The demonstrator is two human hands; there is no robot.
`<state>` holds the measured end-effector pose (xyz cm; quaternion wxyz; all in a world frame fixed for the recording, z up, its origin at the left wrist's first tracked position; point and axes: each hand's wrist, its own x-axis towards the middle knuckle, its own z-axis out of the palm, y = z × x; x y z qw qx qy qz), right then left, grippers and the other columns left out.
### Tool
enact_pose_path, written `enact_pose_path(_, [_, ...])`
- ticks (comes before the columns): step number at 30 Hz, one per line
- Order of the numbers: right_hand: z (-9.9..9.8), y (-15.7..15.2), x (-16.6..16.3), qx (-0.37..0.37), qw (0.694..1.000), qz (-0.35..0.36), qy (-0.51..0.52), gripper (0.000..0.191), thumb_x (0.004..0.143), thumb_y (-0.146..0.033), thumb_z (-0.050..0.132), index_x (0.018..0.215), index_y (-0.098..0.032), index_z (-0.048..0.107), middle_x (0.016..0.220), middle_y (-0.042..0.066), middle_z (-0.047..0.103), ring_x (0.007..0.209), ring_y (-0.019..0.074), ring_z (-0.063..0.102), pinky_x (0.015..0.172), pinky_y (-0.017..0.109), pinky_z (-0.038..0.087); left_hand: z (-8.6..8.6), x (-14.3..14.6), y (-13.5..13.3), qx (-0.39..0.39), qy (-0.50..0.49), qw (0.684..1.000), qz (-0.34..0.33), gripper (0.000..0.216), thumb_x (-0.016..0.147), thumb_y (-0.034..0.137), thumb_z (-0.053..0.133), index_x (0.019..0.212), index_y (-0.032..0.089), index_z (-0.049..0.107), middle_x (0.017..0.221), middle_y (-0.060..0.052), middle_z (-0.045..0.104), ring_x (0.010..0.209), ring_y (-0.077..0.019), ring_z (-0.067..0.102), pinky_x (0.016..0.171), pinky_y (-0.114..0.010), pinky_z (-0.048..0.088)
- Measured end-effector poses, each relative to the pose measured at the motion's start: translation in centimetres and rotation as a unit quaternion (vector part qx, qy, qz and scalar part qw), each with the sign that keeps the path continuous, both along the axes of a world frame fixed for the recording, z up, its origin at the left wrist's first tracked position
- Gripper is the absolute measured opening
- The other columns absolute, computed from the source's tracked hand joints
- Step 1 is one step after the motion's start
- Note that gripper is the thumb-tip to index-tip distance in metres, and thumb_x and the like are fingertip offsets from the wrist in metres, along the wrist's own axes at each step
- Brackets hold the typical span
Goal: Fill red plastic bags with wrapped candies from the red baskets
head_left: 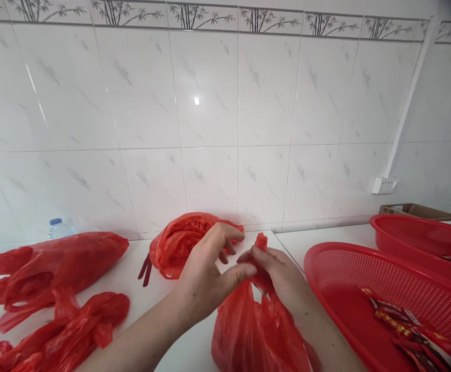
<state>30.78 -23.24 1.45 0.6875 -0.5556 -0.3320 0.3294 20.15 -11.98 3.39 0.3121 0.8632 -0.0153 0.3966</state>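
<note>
A red plastic bag (258,330) stands on the white counter (159,305) right in front of me. My right hand (283,276) is closed around its gathered handles, whose twisted end sticks up above my fingers. My left hand (210,271) is beside it, thumb pressed against the same bunched handles and the other fingers curled above. Behind my hands lies another filled red bag (179,243) against the tiled wall.
Two more tied red bags (55,268) (74,330) lie on the left, with a water bottle (58,227) behind them. On the right sits a red mesh basket (349,274) holding snack packets (407,325), a second red basket (422,237) behind it, and a wall socket (384,184).
</note>
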Motion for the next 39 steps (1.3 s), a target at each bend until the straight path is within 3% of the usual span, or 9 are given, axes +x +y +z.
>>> enact_pose_path(3, [0.2, 0.1, 0.1, 0.024, 0.999, -0.022, 0.024, 0.038, 0.078, -0.051, 0.058, 0.083, -0.015, 0.07, 0.051, -0.002, 0.049, 0.045, 0.0092, 0.039, 0.044, 0.023, 0.03, -1.1, -0.1, 0.3, 0.136, 0.002, 0.99, -0.039, 0.029, 0.073, 0.025, 0.074, 0.098, 0.021, 0.06, 0.093, -0.004, 0.06, 0.086, -0.0169, 0.057, 0.075, -0.03, 0.049])
enact_pose_path(6, [0.2, 0.1, 0.3, 0.017, 1.0, 0.002, 0.011, 0.043, 0.082, -0.049, 0.052, 0.097, -0.014, 0.071, 0.052, 0.0, 0.054, 0.048, 0.0119, 0.044, 0.048, 0.024, 0.033, -2.1, 0.2, 0.6, 0.16, 0.028, 0.986, -0.034, 0.005, 0.082, 0.016, 0.063, 0.084, 0.02, 0.065, 0.083, -0.004, 0.059, 0.086, -0.0168, 0.058, 0.078, -0.03, 0.048])
enact_pose_path(11, [-0.1, -0.7, 1.3, 0.016, 0.994, 0.108, -0.016, 0.049, 0.091, -0.049, 0.041, 0.127, -0.02, 0.058, 0.064, 0.003, 0.064, 0.066, 0.0163, 0.057, 0.072, 0.03, 0.043, -3.1, 0.3, 1.6, 0.022, 0.092, 0.996, -0.002, 0.021, 0.087, 0.015, 0.054, 0.068, 0.02, 0.062, 0.074, 0.0, 0.06, 0.075, -0.0138, 0.053, 0.069, -0.026, 0.043])
enact_pose_path(14, [-0.7, -1.0, 2.0, 0.038, 0.981, 0.188, -0.003, 0.047, 0.091, -0.05, 0.041, 0.123, -0.021, 0.061, 0.088, 0.006, 0.067, 0.083, 0.0188, 0.059, 0.085, 0.036, 0.042, -3.4, 0.1, 2.0, -0.054, 0.11, 0.992, 0.0, 0.025, 0.089, 0.021, 0.051, 0.067, 0.02, 0.061, 0.079, -0.001, 0.062, 0.08, -0.015, 0.053, 0.073, -0.027, 0.041])
enact_pose_path(17, [-1.4, -0.8, 2.4, 0.007, 0.981, 0.188, -0.04, 0.05, 0.091, -0.053, 0.037, 0.11, -0.02, 0.07, 0.099, 0.008, 0.065, 0.095, 0.0227, 0.057, 0.093, 0.041, 0.039, -3.8, 0.1, 2.2, -0.148, 0.128, 0.981, -0.015, 0.024, 0.088, 0.03, 0.052, 0.068, 0.018, 0.058, 0.102, -0.004, 0.061, 0.095, -0.018, 0.054, 0.079, -0.028, 0.042])
enact_pose_path(23, [-0.8, -0.5, 2.1, -0.04, 0.965, 0.195, -0.168, 0.039, 0.079, -0.023, 0.058, 0.118, -0.026, 0.062, 0.099, 0.002, 0.062, 0.079, 0.0134, 0.054, 0.077, 0.03, 0.044, -4.7, 0.6, 2.5, -0.247, 0.16, 0.954, -0.058, 0.022, 0.086, 0.037, 0.054, 0.075, 0.017, 0.052, 0.072, 0.002, 0.052, 0.069, -0.0122, 0.047, 0.062, -0.023, 0.038])
enact_pose_path(27, [-0.7, -0.1, 1.8, -0.071, 0.972, 0.129, -0.184, 0.053, 0.076, -0.016, 0.057, 0.125, -0.032, 0.049, 0.092, -0.002, 0.058, 0.07, 0.0108, 0.053, 0.066, 0.026, 0.044, -4.8, 0.6, 2.4, -0.257, 0.145, 0.955, -0.038, 0.027, 0.084, 0.041, 0.054, 0.072, 0.017, 0.05, 0.069, 0.002, 0.05, 0.064, -0.0115, 0.045, 0.058, -0.023, 0.036])
enact_pose_path(33, [-3.3, 1.9, 2.7, -0.144, 0.949, -0.025, -0.28, 0.018, 0.075, -0.032, 0.06, 0.093, -0.026, 0.062, 0.079, -0.003, 0.061, 0.062, 0.0121, 0.052, 0.055, 0.025, 0.039, -4.7, 0.2, 1.8, -0.241, 0.144, 0.96, 0.0, 0.022, 0.083, 0.03, 0.054, 0.067, 0.018, 0.043, 0.063, 0.004, 0.044, 0.057, -0.0092, 0.036, 0.052, -0.021, 0.028])
enact_pose_path(39, [-3.7, 2.4, 2.8, -0.133, 0.941, -0.042, -0.307, 0.018, 0.076, -0.024, 0.05, 0.082, -0.024, 0.067, 0.06, -0.005, 0.055, 0.052, 0.0103, 0.042, 0.051, 0.024, 0.031, -5.3, 0.0, 1.7, -0.147, 0.155, 0.975, 0.059, 0.016, 0.081, 0.021, 0.051, 0.067, 0.019, 0.045, 0.067, 0.004, 0.051, 0.064, -0.0116, 0.043, 0.058, -0.024, 0.034])
